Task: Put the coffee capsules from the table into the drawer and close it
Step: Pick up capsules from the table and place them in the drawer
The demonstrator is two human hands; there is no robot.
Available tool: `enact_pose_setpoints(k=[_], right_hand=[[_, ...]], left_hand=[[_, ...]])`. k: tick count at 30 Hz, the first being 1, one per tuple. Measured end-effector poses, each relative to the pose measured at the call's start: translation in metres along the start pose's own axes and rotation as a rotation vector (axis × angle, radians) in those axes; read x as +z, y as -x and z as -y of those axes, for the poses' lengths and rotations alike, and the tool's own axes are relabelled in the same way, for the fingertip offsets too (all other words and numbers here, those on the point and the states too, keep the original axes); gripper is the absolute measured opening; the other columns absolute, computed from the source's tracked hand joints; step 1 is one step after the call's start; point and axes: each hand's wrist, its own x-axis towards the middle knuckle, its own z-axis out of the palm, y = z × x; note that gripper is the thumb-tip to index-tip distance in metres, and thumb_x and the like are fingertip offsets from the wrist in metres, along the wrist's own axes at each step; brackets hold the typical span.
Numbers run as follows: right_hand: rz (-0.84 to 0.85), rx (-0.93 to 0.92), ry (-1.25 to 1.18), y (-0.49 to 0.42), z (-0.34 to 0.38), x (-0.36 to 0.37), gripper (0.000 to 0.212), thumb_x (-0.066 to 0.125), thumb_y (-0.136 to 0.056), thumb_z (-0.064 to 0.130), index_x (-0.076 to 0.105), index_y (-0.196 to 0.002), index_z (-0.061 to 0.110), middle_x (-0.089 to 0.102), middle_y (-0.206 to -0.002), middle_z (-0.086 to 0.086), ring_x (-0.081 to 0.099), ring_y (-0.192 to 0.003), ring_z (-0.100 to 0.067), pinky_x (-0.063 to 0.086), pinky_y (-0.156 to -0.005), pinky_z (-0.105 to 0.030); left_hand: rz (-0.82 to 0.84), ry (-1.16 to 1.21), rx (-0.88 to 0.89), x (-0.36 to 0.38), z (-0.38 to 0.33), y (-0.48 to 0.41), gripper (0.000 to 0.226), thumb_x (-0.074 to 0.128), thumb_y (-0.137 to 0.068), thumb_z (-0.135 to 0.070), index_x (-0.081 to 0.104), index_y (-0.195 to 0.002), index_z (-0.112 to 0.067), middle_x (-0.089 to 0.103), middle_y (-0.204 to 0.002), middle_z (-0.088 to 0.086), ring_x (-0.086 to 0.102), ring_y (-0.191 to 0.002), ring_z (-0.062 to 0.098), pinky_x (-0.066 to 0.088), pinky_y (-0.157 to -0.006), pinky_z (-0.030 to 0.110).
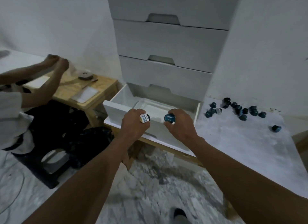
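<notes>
A person's two bare hands reach over an open white drawer (150, 110), the lowest in a tall white drawer unit (170, 45). The left hand (133, 123) has its fingers closed around a small capsule with a white printed lid (144, 118). The right hand (181, 122) pinches a dark blue coffee capsule (169, 118). Both sit just above the drawer's near edge, not yet dropped. The drawer interior looks empty of capsules. To the right, on a pale grey table (241, 140), about fifteen dark blue capsules (238, 109) lie scattered, one (276, 128) apart nearer. Most of the work appears left; the drawer remains open.
</notes>
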Motion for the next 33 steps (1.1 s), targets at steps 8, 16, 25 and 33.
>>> enact_pose_setpoints(k=[8, 16, 25, 33], right_hand=[[0.059, 0.015, 0.017, -0.078, 0.009, 0.046, 0.033, 0.07, -0.081, 0.021, 0.062, -0.112, 0.012, 0.06, -0.111, -0.008, 0.057, -0.099, -0.026, 0.032, -0.077, -0.024], [0.19, 0.082, 0.008, -0.171, -0.015, 0.108, 0.034, 0.068, -0.08, 0.01, 0.06, -0.113, 0.01, 0.059, -0.112, -0.012, 0.055, -0.1, -0.027, 0.035, -0.078, -0.025], [0.367, 0.262, -0.003, -0.201, -0.042, 0.16, 0.044, 0.067, -0.081, 0.006, 0.057, -0.123, 0.013, 0.053, -0.119, -0.015, 0.054, -0.11, -0.032, 0.04, -0.088, -0.028], [0.425, 0.441, 0.031, -0.198, -0.04, 0.175, 0.046, 0.068, -0.081, 0.009, 0.057, -0.125, 0.013, 0.058, -0.122, -0.014, 0.054, -0.112, -0.03, 0.045, -0.094, -0.033]], left_hand=[[0.014, 0.02, -0.007, -0.009, 0.032, -0.068, 0.046, 0.073, -0.078, -0.028, 0.06, -0.121, -0.017, 0.061, -0.112, 0.005, 0.06, -0.101, 0.021, 0.047, -0.091, 0.032], [0.202, -0.049, -0.007, 0.005, 0.06, -0.176, 0.043, 0.075, -0.075, -0.022, 0.064, -0.116, -0.017, 0.065, -0.114, 0.005, 0.062, -0.099, 0.019, 0.05, -0.086, 0.031], [0.586, -0.276, 0.162, 0.047, 0.087, -0.246, 0.038, 0.067, -0.084, -0.029, 0.061, -0.121, -0.023, 0.064, -0.119, -0.005, 0.059, -0.097, 0.013, 0.035, -0.072, 0.013], [0.851, -0.355, 0.368, 0.083, 0.111, -0.276, 0.04, 0.069, -0.076, -0.029, 0.061, -0.116, -0.028, 0.066, -0.112, 0.0, 0.061, -0.089, 0.017, 0.051, -0.072, 0.026]])
